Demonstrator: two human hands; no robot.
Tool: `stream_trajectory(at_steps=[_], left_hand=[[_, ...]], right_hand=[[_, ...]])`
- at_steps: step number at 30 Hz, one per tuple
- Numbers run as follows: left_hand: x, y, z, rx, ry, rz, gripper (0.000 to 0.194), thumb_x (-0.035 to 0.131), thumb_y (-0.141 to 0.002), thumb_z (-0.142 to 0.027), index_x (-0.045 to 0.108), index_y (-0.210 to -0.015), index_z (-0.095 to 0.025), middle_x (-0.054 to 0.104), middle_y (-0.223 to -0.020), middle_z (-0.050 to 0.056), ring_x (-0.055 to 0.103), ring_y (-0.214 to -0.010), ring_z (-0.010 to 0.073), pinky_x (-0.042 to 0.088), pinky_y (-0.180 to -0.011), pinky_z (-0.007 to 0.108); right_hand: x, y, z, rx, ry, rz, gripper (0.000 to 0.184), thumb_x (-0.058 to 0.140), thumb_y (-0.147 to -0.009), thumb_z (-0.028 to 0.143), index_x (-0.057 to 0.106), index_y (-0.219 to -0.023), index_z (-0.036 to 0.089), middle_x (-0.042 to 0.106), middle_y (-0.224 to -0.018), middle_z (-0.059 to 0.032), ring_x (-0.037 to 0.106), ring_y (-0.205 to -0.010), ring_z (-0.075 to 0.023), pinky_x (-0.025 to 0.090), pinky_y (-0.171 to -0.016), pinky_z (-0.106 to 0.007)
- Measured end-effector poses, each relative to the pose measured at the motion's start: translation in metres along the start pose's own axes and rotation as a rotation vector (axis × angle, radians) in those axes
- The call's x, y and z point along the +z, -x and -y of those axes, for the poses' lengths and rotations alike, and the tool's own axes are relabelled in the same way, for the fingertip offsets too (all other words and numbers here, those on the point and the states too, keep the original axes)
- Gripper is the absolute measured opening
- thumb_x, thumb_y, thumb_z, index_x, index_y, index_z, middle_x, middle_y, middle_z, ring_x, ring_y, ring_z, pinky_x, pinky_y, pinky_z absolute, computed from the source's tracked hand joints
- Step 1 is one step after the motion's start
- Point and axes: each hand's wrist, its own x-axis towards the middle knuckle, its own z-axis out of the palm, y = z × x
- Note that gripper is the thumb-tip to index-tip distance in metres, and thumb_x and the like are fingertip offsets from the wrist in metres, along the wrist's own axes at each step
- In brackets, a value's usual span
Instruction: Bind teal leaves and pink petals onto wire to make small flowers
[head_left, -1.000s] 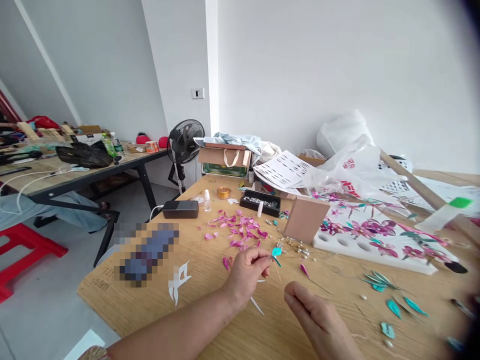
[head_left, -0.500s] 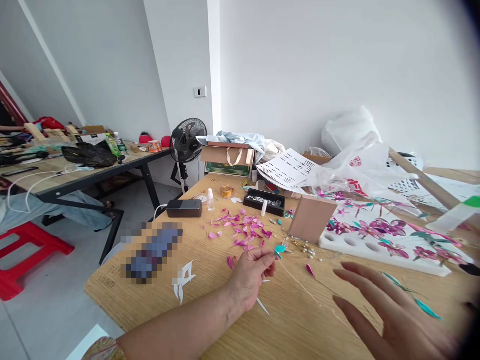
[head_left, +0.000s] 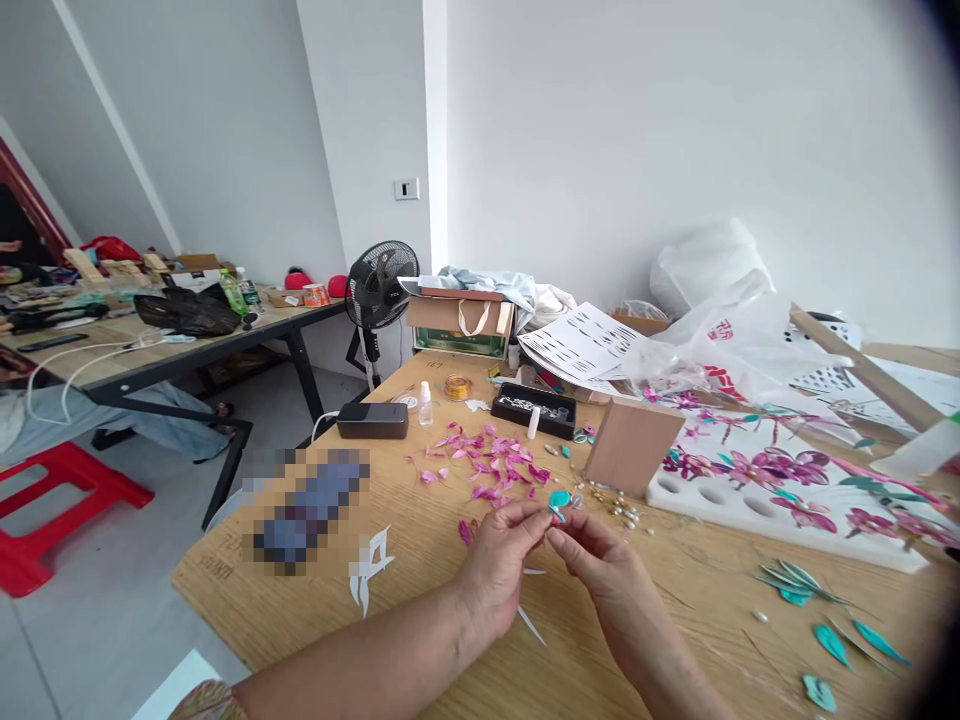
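Note:
My left hand (head_left: 501, 560) pinches a small turquoise petal piece (head_left: 559, 499) between thumb and fingertips, above the middle of the table. Right up against it, my right hand (head_left: 604, 565) has thumb and fingers closed at the lower end of the piece. What lies between the right fingertips is hidden. Just behind the hands are loose pink petals (head_left: 491, 460) and pearl beads (head_left: 628, 514). White paper cutouts (head_left: 371, 568) lie left of my left forearm. Several turquoise leaves (head_left: 831, 645) rest to the right of my right hand.
A wooden block (head_left: 634, 445) stands beside a white foam board (head_left: 787, 530) bearing pink flowers. Farther back are a black tray (head_left: 534, 410), a small bottle (head_left: 426, 405), a black box (head_left: 373, 421) and plastic bags (head_left: 720, 320). A fan (head_left: 382, 285) and red stool (head_left: 71, 510) stand left.
My right hand has come in from the right, where it was open, and closed beside my left hand at the turquoise piece. The left hand keeps its pinch.

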Motion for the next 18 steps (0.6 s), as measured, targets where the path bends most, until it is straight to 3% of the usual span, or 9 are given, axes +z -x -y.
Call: stream_trajectory(at_steps=[6, 14, 18], left_hand=[[0.000, 0.001, 0.000, -0.082, 0.081, 0.038, 0.016, 0.066, -0.067, -0.028, 0.061, -0.066, -0.012, 0.055, -0.065, 0.001, 0.048, -0.063, 0.0097, 0.035, -0.062, 0.025], [0.002, 0.002, 0.001, -0.119, 0.207, 0.069, 0.018, 0.068, -0.066, -0.026, 0.059, -0.064, -0.011, 0.054, -0.063, 0.000, 0.048, -0.060, 0.0085, 0.035, -0.061, 0.023], [0.001, 0.001, 0.000, -0.141, 0.213, 0.068, 0.019, 0.071, -0.063, -0.027, 0.060, -0.064, -0.011, 0.055, -0.064, 0.001, 0.049, -0.061, 0.0085, 0.036, -0.063, 0.023]], right_hand=[[0.004, 0.004, -0.011, 0.071, -0.173, 0.035, 0.019, 0.073, -0.060, 0.034, 0.067, -0.068, 0.018, 0.062, -0.063, 0.0004, 0.053, -0.063, -0.0141, 0.040, -0.061, -0.025], [0.002, 0.003, -0.015, 0.024, -0.115, 0.020, 0.014, 0.070, -0.064, 0.033, 0.068, -0.069, 0.020, 0.062, -0.062, 0.0026, 0.048, -0.057, -0.0104, 0.039, -0.056, -0.021], [0.002, 0.003, -0.013, -0.050, -0.033, 0.042, 0.015, 0.067, -0.066, 0.035, 0.067, -0.068, 0.020, 0.063, -0.065, 0.0016, 0.054, -0.064, -0.0134, 0.043, -0.064, -0.024]])
